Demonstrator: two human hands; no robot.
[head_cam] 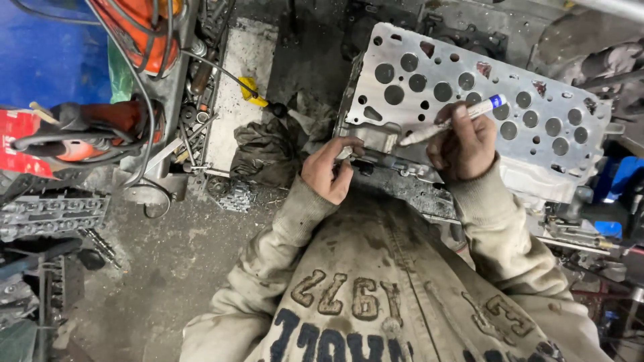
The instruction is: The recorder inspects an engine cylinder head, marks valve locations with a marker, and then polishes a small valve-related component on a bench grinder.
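One cylinder head point(469, 100), bare grey metal, lies flat with its drilled face up; roughly twenty round holes of mixed size are visible, exact count uncertain where the hand covers some.

Two hands in view, both the person's own. Right hand point(464, 146) is closed around one white marker pen point(451, 121) with a blue band near its top end; tip rests on the face of the head near its lower left corner. Left hand point(329, 171) has fingers curled, fingertips pressed against the lower left edge of the head; whether it pinches anything small there cannot be told.

One dark crumpled rag point(265, 151) lies just left of the left hand. One yellow-handled tool point(253, 92) sits above the rag, its working end hidden. One orange-red power tool point(87, 131) with black cable at far left.

Lower edge of the head is hidden behind the wrists. Right-hand clutter is cut off and too dark to identify.
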